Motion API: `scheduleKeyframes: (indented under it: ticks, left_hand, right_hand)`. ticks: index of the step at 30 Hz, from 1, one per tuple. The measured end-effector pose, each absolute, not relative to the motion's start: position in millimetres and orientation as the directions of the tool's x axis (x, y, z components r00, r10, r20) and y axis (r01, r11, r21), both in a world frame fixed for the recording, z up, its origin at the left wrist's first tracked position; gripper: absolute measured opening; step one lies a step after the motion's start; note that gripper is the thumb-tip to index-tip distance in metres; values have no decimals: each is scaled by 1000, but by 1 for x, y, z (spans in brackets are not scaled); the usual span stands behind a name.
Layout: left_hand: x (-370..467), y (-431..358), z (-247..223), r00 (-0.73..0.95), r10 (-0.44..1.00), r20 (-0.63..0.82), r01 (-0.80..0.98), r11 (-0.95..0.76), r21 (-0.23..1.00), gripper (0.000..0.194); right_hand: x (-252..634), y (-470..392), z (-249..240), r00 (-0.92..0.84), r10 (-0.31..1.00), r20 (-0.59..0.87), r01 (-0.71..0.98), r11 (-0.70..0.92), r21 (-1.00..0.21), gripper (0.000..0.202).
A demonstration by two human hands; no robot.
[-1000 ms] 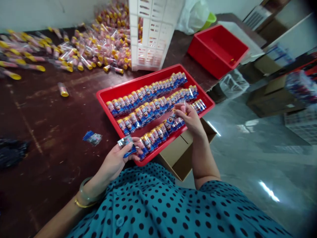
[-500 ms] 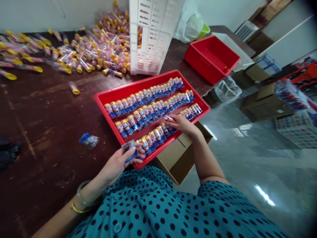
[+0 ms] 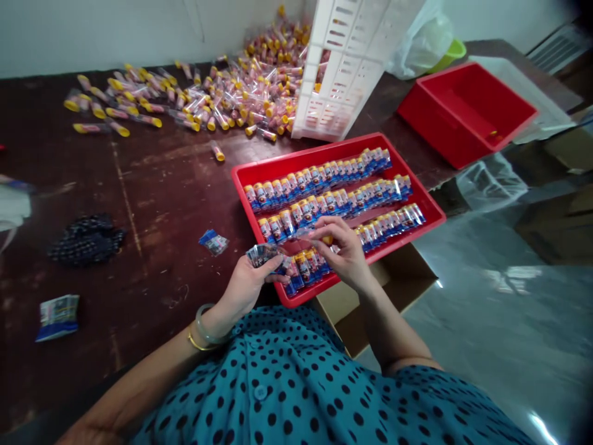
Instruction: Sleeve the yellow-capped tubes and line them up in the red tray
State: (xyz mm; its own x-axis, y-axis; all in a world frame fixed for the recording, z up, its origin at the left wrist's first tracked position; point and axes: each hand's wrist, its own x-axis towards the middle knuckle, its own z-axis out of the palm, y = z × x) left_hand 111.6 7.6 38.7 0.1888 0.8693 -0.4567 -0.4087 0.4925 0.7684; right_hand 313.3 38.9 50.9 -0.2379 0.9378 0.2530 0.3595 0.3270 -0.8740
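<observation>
A red tray point(image 3: 424, 230) holds three rows of small wrapped tubes point(image 3: 319, 210) with yellow caps and blue lower ends. At its near left corner, my left hand point(image 3: 252, 278) is closed on a fanned stack of small printed packets point(image 3: 265, 253). My right hand point(image 3: 340, 250), above the front row, pinches a clear-wrapped tube with a yellow end point(image 3: 327, 240), its tip pointing toward the left hand. Fingers partly hide this tube. A few more packets point(image 3: 214, 241) lie on the table left of the tray.
Loose yellow-capped tubes point(image 3: 222, 102) are heaped at the back of the dark table point(image 3: 162, 210). Behind the tray stands a white slotted crate point(image 3: 345, 74). A red bin point(image 3: 463, 111) is at the back right, and an open cardboard box point(image 3: 401, 281) sits below the tray's front edge.
My right hand has come up from the front row and moved closer to my left hand with the tube. The view has swung left, showing more of the table's left side.
</observation>
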Motion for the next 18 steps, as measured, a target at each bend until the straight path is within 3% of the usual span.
scheduleKeyframes:
  ticks: [3,5,11,15,18]
  left_hand:
    - [112,6,39,68,892,-446,-454,426,783,25]
    - [110,6,39,22,907,-420,-462,382,800,27]
    - [94,9,38,255,852,-457,-294,518,803,27]
    - [87,10,34,270,850,-452,-193,507,840,23]
    - [85,11,33,253,865,-432,-183,482,857,26]
  right_hand:
    - [295,37,49,-432,873,226,345,391,-853,12]
    - [288,37,48,-469,850,239,343,425,-838,11]
    - [289,40,53,-516,831,206,369,433,-822,9]
    - [300,45,59,-468,865,178,334,360,-871,14]
    - [312,50,60,-320,942,100,208,173,-963,24]
